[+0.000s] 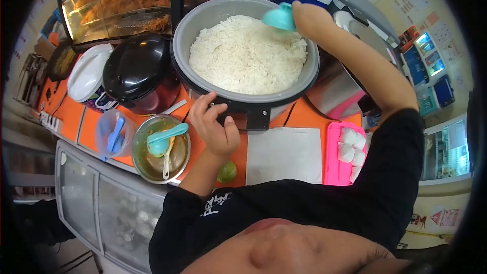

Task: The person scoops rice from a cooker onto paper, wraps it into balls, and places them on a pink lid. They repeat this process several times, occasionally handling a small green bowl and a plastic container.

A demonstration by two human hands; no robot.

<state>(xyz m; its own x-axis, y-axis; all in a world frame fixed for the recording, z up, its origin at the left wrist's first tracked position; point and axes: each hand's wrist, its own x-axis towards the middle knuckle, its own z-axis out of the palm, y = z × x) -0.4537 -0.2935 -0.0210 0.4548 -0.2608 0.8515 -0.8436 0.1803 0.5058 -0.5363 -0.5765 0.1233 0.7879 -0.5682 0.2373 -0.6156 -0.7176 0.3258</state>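
Observation:
A large grey-rimmed rice cooker [188, 25] stands uncovered before me, heaped with white cooked rice [243, 58]. My right hand [310, 20] is closed on a teal rice scoop [279, 18], whose rounded bowl is over the far right part of the rice. At the cooker's front side is my left hand [215, 128], fingers apart and holding nothing, fingertips close to the rim and front handle. Below the cooker a white sheet of paper [284, 157] lies flat on the orange counter. A small round green thing [227, 171] sits beside my left wrist.
Left on the counter are a metal bowl [139, 157] with a teal scoop and white spoon, a clear tub [104, 132], a black-lidded pot [137, 66] and a white-lidded bucket [86, 73]. A pink tray [332, 162] holds several white bundles. Behind stands a fried-food display case [76, 5].

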